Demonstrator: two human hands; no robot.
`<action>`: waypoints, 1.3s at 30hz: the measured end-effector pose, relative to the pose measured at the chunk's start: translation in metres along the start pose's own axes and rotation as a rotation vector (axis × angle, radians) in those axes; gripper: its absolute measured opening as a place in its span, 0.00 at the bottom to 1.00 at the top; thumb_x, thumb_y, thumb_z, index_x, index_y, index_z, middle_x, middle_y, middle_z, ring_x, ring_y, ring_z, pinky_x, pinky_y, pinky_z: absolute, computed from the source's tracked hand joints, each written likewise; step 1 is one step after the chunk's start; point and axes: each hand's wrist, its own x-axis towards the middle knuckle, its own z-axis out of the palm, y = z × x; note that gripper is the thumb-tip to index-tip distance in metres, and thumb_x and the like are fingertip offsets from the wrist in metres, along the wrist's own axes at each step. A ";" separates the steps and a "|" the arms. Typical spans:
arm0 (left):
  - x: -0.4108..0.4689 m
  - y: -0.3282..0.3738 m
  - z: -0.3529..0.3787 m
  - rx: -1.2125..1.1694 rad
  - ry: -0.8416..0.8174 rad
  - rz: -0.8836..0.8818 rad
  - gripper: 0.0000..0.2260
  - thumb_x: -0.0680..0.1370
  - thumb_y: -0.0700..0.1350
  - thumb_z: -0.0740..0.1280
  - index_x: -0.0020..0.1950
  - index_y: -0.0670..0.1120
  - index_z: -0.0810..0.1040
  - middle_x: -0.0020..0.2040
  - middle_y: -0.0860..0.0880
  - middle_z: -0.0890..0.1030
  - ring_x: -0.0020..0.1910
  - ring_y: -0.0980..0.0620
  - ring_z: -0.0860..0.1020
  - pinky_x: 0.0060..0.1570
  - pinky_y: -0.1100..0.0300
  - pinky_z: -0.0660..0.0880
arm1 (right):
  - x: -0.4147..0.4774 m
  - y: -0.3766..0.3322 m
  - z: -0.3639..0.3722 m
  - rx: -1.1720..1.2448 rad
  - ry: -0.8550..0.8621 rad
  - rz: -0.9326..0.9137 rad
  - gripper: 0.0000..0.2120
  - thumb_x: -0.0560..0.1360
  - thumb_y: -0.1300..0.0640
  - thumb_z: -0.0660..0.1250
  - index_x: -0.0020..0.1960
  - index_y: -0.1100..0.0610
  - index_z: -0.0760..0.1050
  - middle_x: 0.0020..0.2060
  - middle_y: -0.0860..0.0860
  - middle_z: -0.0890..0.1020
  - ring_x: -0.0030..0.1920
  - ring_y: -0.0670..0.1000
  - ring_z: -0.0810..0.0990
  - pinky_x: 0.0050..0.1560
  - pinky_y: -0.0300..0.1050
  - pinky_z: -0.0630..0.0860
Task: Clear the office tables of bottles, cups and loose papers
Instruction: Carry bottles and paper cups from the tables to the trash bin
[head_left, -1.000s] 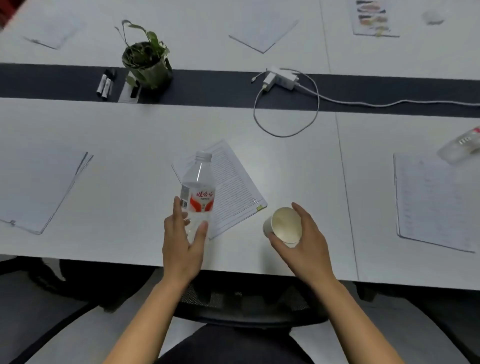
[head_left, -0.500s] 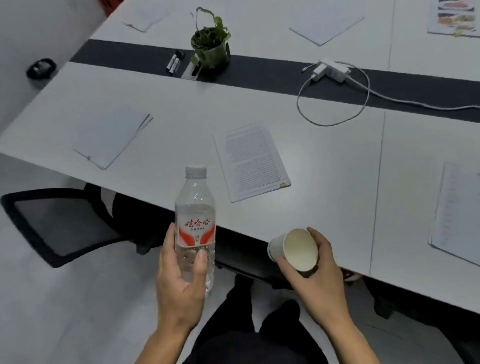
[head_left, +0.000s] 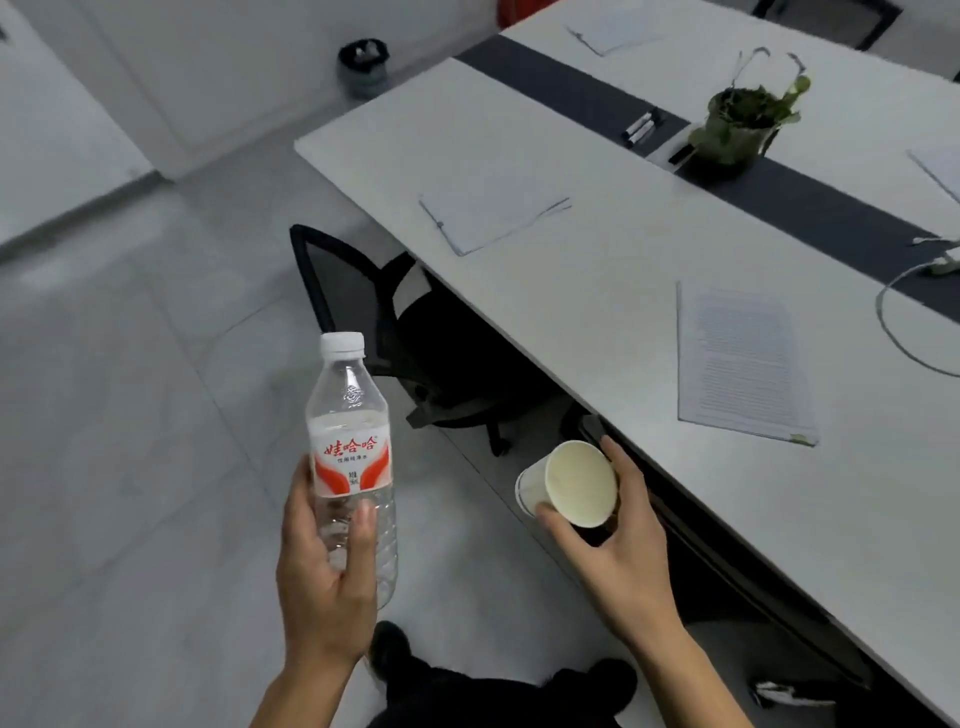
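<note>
Your left hand wraps the clear red-labelled plastic bottle, your right hand clasps the tilted white paper cup; carry both steadily past the white table corner.

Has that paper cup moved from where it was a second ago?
Yes. The cup, held in the right hand, was over the table beside the printed sheet; now it is off the near edge, over the floor.
</note>
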 end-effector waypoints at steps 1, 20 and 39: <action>0.009 -0.016 -0.021 -0.019 0.019 -0.020 0.30 0.72 0.67 0.58 0.74 0.64 0.59 0.62 0.66 0.73 0.56 0.71 0.75 0.47 0.70 0.71 | 0.001 -0.006 0.029 -0.022 -0.027 -0.014 0.42 0.67 0.47 0.79 0.75 0.40 0.61 0.67 0.35 0.72 0.66 0.38 0.72 0.68 0.45 0.72; 0.338 -0.170 -0.279 -0.146 0.280 -0.131 0.23 0.74 0.64 0.62 0.68 0.75 0.62 0.61 0.74 0.74 0.59 0.69 0.75 0.43 0.77 0.74 | 0.143 -0.164 0.465 -0.162 -0.314 -0.265 0.39 0.66 0.50 0.80 0.72 0.42 0.66 0.64 0.34 0.74 0.65 0.39 0.74 0.62 0.45 0.75; 0.889 -0.183 -0.319 -0.190 0.334 -0.108 0.34 0.73 0.69 0.62 0.76 0.55 0.64 0.67 0.57 0.76 0.61 0.62 0.77 0.48 0.72 0.77 | 0.565 -0.385 0.781 -0.211 -0.321 -0.288 0.37 0.68 0.46 0.78 0.72 0.43 0.63 0.61 0.39 0.74 0.60 0.40 0.75 0.57 0.42 0.74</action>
